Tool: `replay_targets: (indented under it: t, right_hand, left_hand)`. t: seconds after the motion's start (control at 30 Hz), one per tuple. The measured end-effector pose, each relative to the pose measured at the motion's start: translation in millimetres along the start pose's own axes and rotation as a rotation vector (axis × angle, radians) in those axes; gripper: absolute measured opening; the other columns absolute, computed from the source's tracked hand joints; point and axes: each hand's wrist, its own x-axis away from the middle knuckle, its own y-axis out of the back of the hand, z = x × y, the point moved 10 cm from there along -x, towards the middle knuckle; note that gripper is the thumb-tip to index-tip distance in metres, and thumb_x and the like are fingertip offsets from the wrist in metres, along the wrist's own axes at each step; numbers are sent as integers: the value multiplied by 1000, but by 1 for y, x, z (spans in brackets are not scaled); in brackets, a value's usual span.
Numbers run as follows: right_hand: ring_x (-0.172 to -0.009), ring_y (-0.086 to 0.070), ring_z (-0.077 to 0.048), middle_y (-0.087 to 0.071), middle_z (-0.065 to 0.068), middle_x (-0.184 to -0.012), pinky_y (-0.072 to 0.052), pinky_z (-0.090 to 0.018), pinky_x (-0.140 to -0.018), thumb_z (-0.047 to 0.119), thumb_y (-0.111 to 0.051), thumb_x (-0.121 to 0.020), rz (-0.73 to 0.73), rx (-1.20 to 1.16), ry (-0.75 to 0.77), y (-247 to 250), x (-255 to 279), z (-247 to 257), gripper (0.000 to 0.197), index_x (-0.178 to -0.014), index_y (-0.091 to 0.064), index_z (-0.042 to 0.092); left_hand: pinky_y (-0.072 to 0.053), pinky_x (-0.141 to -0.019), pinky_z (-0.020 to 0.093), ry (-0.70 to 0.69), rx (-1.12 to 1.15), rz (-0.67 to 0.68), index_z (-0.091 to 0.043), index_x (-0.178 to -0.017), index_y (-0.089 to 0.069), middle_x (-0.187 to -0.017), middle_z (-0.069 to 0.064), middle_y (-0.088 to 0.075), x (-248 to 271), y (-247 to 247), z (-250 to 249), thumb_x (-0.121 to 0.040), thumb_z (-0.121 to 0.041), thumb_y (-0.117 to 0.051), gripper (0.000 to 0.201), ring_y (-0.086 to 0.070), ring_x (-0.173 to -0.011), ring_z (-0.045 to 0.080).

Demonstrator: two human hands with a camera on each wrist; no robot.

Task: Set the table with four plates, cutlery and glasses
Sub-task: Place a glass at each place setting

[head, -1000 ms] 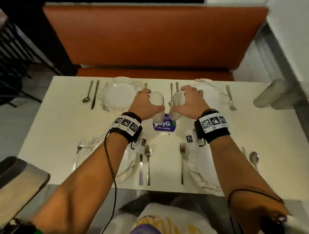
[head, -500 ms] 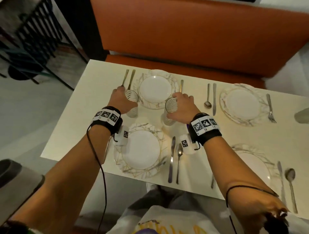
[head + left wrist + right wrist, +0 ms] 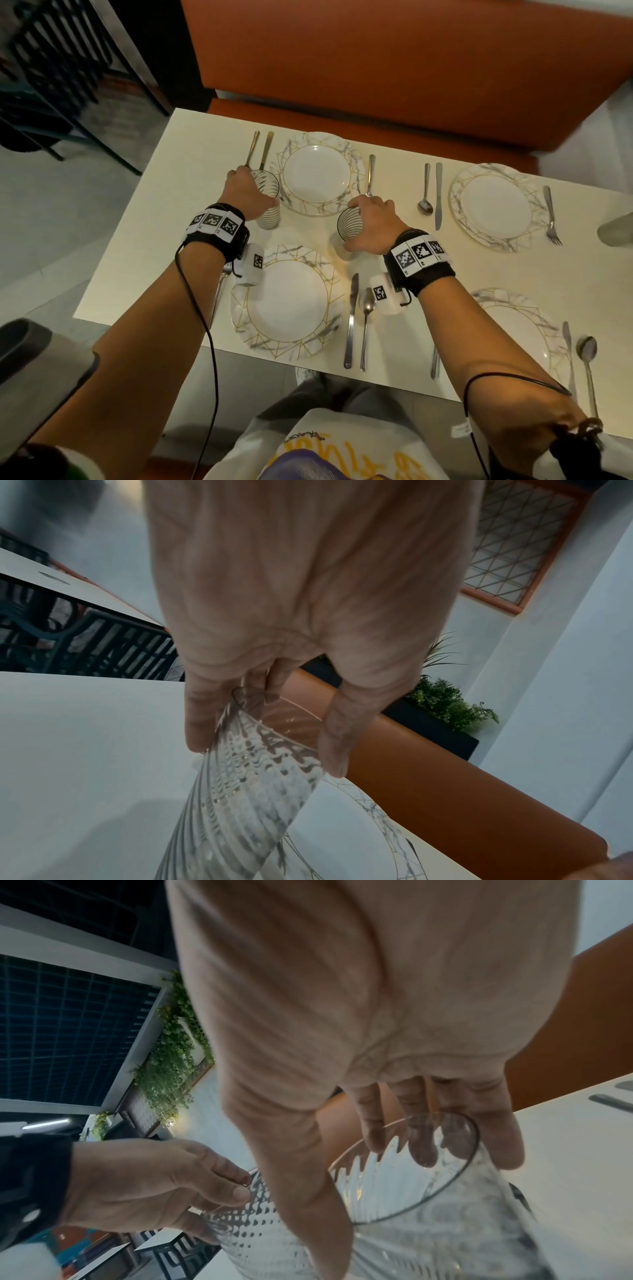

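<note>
On the white table (image 3: pixel 164 219) in front of you, the setting reads like this:

Left hand: your left hand (image 3: pixel 245 197) is wrapped round the upper part of a ribbed glass (image 3: pixel 269 202); the left wrist view shows thumb and fingers (image 3: pixel 202 715) curled round the wall just under the rim.
Left glass: it stands upright just left of the far-left plate (image 3: pixel 317 174), over the near ends of a spoon (image 3: pixel 252 149) and knife (image 3: pixel 266 150). Whether its base touches the table I cannot tell.
Right hand: your right hand (image 3: pixel 371 222) is clamped on a second ribbed glass (image 3: pixel 347 236), thumb on one side and fingers (image 3: pixel 507 1137) down the other.
Right glass: it tilts a little toward you, between the far-left plate and the near-left plate (image 3: pixel 286 303), just beyond the near knife (image 3: pixel 351 318) and near spoon (image 3: pixel 366 322). Whether it rests on the table is not clear.
Plates: four marbled, gold-lined plates are out; the other two are the far-right plate (image 3: pixel 495 205) and the near-right plate (image 3: pixel 513 329), partly hidden by your right forearm.
Cutlery: a fork (image 3: pixel 370 174) lies right of the far-left plate; a spoon and knife pair (image 3: pixel 431 192) and another fork (image 3: pixel 550 216) flank the far-right plate; a last spoon (image 3: pixel 587 363) lies at the near right.
Beyond the table: an orange bench (image 3: pixel 394 61).
</note>
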Motion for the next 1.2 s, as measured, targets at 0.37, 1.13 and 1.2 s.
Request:
replay_targets:
  t: [0.37,1.13,1.2]
  right_hand:
    - [-135,-31,-31,-37,-8,-146,-46,-42,-99,29,-87,-70,50,76,11,-6,3,2,92,-147,-36,26]
    - [-107,-58,-16,-63,2,-119,-48,-33,-93,42,-70,-92,-251,-243,57,76,58,-72,43,-128,-62,21]
    - [-100,-60,-14,-66,3,-111,-50,-28,-88,34,-71,-93,-315,-306,43,91,72,-101,34,-122,-66,17]
  left_hand:
    - [-41,-111,40,29,29,26,-2,-154,-30,-154,18,-35,1,1,-3,-86,-25,-82,89,-41,-141,34]
    - [-46,-106,52,-410,-200,-90,-15,-136,-59,-136,11,-60,51,-24,-129,-90,-38,-69,53,-54,-127,34]
    - [-51,-102,47,-484,-189,-16,-16,-126,-66,-126,5,-67,62,-51,-168,-92,-34,-68,39,-61,-118,28]
